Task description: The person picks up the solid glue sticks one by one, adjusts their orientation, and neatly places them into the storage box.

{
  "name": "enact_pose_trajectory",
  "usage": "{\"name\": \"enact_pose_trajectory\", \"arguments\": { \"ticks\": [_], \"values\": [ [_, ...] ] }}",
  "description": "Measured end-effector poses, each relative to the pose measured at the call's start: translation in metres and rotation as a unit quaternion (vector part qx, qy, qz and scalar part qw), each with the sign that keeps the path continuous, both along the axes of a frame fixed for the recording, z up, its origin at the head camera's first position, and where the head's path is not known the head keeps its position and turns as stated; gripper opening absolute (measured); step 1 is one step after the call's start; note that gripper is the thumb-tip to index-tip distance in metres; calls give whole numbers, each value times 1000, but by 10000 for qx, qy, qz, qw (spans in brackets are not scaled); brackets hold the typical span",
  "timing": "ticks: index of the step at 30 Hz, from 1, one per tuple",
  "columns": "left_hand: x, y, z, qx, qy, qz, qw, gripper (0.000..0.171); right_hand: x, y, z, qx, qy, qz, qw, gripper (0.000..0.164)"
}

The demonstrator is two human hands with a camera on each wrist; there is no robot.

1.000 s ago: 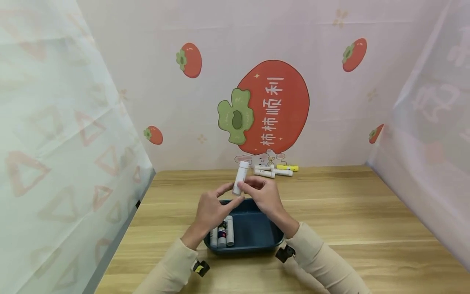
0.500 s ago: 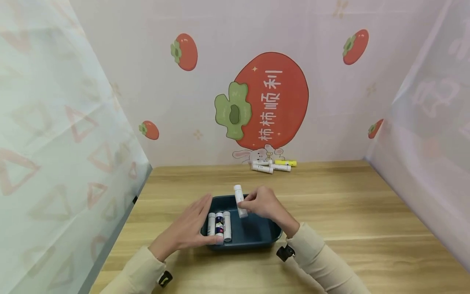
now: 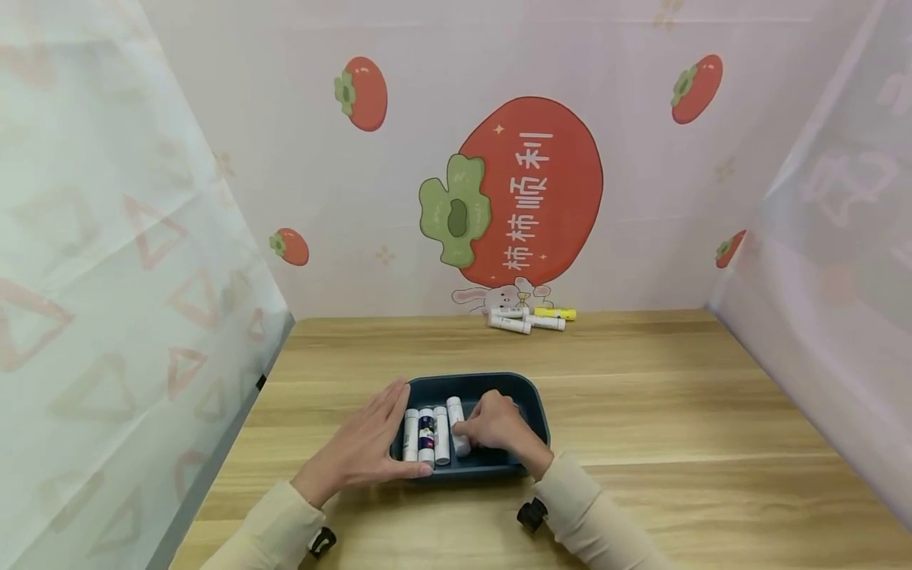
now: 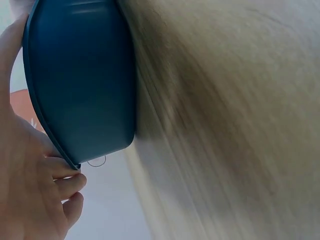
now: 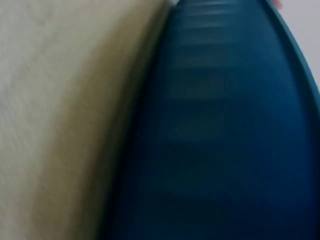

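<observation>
A white glue stick [image 3: 456, 416] slants inside the dark blue tray [image 3: 492, 473], and my right hand [image 3: 495, 423] pinches its lower part from the right. Left of it lie two more white glue sticks [image 3: 442, 435] with a navy-labelled glue stick [image 3: 426, 435] between them, side by side. My left hand [image 3: 359, 447] holds the tray's left end, thumb along the near rim and fingers toward the far corner. In the left wrist view, the fingers [image 4: 65, 185] bend at the rim. The right wrist view shows only the tray's outer wall [image 5: 215, 125] and wood.
Several glue sticks lie at the back of the wooden table [image 3: 663, 396], among them a white one [image 3: 509, 324] and a yellow one [image 3: 556, 314]. A printed backdrop [image 3: 627, 261] stands behind, with sheets on the left [image 3: 142, 317] and right [image 3: 834, 317].
The left hand has let go of the glue stick and moved down to the tray's left end. The right hand has lowered the stick into the tray, beside the others.
</observation>
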State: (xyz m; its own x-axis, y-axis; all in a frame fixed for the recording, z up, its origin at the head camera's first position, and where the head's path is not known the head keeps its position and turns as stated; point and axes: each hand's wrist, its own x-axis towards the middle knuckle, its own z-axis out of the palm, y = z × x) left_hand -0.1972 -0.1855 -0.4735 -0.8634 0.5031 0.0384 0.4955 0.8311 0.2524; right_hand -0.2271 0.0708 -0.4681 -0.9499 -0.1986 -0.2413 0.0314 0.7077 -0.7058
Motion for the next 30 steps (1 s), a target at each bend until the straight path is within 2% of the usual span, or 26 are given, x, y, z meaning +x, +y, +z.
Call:
{"name": "enact_pose_trajectory", "arguments": {
  "ticks": [7, 17, 20, 24, 30],
  "values": [
    [-2, 0, 4, 29, -66, 10, 10000, 134, 3, -6, -4, -15, -3, 126, 9999, 38],
    [-3, 1, 10, -83, -220, 4, 9997, 135, 2, 1, 7, 174, -12, 570, 9982, 35],
    [-2, 1, 10, -67, -242, -22, 9997, 135, 1, 11, 15, 185, 240, 777, 9965, 30],
    [-1, 1, 8, 9, -252, -52, 9997, 136, -8, 32, 29, 7, 806, 1010, 9916, 24],
    [1, 1, 7, -43, -128, -128, 9998, 135, -36, 73, 48, -179, 1638, 1150, 9796, 33]
  ]
}}
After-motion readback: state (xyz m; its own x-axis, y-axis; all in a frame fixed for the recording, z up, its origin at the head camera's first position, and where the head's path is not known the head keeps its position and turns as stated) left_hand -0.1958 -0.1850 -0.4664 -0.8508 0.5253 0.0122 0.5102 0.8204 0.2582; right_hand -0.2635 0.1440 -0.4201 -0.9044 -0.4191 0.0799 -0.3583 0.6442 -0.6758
